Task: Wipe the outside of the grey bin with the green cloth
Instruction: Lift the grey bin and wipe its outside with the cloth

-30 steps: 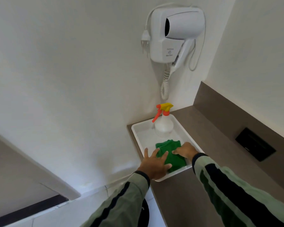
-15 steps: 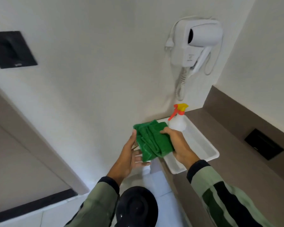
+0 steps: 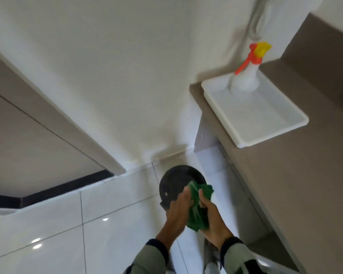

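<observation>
The grey bin stands on the white floor tiles, seen from above as a dark round lid, close to the wall and the counter's end. The green cloth is bunched between both my hands, just over the bin's near right edge. My left hand presses the cloth from the left, and my right hand grips it from the right. Both hands cover the bin's near side.
A brown counter runs along the right. On it sits a white tray holding a spray bottle with an orange and yellow head. A white wall rises behind the bin. A dark threshold strip lies at left.
The cloth was lifted out of the tray and carried down to the left, to just above the bin. My view tilted down toward the floor.
</observation>
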